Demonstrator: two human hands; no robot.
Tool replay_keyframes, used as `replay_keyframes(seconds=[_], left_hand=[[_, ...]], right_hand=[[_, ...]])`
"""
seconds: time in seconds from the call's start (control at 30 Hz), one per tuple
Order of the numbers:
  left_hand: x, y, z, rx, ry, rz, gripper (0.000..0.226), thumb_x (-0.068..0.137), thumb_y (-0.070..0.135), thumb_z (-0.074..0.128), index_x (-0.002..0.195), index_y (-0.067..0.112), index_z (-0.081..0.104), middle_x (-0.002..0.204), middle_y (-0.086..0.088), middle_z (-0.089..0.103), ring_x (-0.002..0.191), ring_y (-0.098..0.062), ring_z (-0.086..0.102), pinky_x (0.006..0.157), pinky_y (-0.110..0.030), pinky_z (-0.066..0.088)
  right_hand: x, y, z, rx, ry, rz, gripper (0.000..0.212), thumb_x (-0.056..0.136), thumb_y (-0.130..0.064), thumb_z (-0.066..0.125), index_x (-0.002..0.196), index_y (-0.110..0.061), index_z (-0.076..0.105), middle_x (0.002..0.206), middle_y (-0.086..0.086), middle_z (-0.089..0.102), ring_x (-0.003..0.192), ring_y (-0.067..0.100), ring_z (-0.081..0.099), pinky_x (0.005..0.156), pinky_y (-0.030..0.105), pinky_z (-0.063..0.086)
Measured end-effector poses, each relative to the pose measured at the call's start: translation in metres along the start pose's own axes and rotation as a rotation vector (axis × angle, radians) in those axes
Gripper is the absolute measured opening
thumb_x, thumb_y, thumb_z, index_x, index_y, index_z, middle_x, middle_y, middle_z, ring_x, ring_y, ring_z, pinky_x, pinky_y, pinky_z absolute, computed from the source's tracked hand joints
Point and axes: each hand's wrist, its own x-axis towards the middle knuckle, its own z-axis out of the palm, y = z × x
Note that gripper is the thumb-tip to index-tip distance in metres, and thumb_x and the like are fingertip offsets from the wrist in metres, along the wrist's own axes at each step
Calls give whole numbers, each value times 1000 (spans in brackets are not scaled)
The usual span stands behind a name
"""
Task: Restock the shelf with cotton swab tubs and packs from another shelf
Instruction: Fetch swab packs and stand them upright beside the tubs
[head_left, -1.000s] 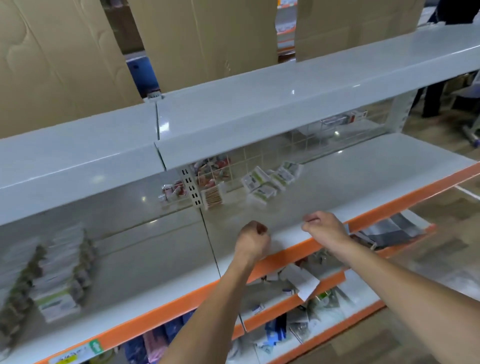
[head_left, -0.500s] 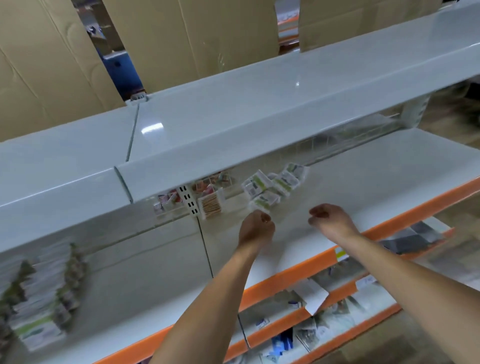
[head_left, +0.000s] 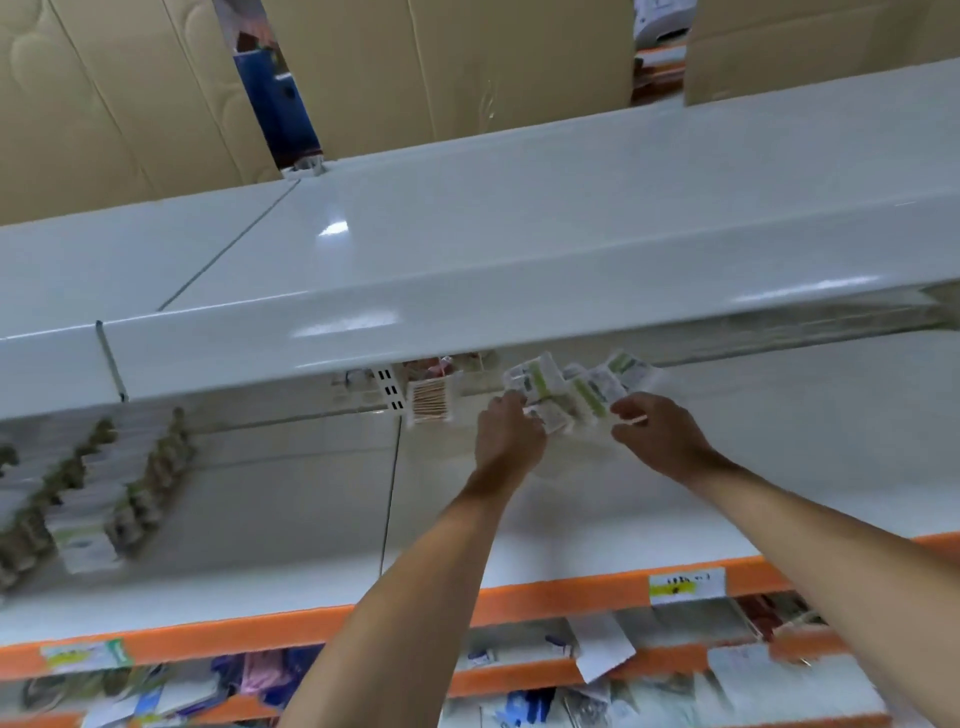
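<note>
two hands reach to the back of the white shelf (head_left: 597, 499). about four or five cotton swab packs (head_left: 569, 395) lie in a loose heap just beyond the fingertips, white with green stripes, blurred. the left hand (head_left: 506, 441) has its fingers curled against the nearest pack; whether they clamp it cannot be told. the right hand (head_left: 657, 436) has curled fingers at the heap's right edge, grip unclear. left of the left fingers stands one clear swab tub (head_left: 434, 402) showing brown sticks.
</note>
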Motion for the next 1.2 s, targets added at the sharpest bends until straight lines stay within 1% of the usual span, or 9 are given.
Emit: replay_keyframes(seconds=[0.13,0.33,0.43,0.53,0.73,0.93,1.03,1.1,1.2], left_hand=[[5,-8,8,107,-31,-84,49,95,25,51,142,12,43,143,-13,48,130,-35,41,107,-39,34],[4,-14,12,139,-61,-168,45,95,28,52,138,15,48,134,-15,53,125,-35,46,103,-37,38],[3,-13,11,68,-49,-257,61,90,37,60,144,16,40,138,-20,43,131,-37,35,107,-38,31],[5,-10,15,42,-50,-422,75,83,49,64,140,8,36,140,-20,36,133,-38,28,106,-41,31],[2,-5,29,53,52,-561,98,68,78,62,135,10,40,137,-16,36,132,-35,29,103,-43,33],[6,-8,30,-111,60,-481,64,69,53,75,120,29,44,125,-6,49,122,-29,36,94,-40,31],[4,-9,25,-271,85,-418,54,73,34,75,116,33,42,102,5,61,111,-26,50,93,-41,41],[4,-10,20,-432,100,-394,54,75,20,75,117,28,43,90,4,63,95,-25,62,86,-44,54],[5,-9,12,-636,77,-414,63,75,6,78,120,24,38,94,-3,62,80,-16,62,71,-34,55]], right_hand=[[18,-3,-3,-130,-89,-150,45,89,-12,65,134,-10,61,136,11,61,115,27,62,94,30,48],[52,-8,-6,-312,-163,-420,38,96,-12,54,133,-14,62,133,11,63,117,28,60,95,32,45],[67,-7,-4,-420,-247,-415,50,101,-17,45,150,-17,43,155,8,43,141,27,40,116,36,33],[76,-5,-3,-510,-309,-390,57,101,-19,41,157,-25,28,163,2,27,148,25,27,121,41,23],[80,1,-2,-548,-204,-425,54,101,-15,42,154,-21,34,156,4,40,142,24,38,112,33,25],[85,8,-3,-432,-146,-339,42,96,-16,50,138,-19,53,132,12,61,121,33,55,101,37,42],[84,9,-10,-459,-139,-337,37,94,-20,54,130,-21,60,125,8,66,115,31,59,96,36,48],[83,9,-12,-479,-160,-335,32,95,-24,55,125,-22,64,127,6,65,117,30,58,97,36,48],[80,9,-17,-461,-228,-286,32,94,-21,53,124,-18,66,128,10,63,118,29,56,100,35,46]])
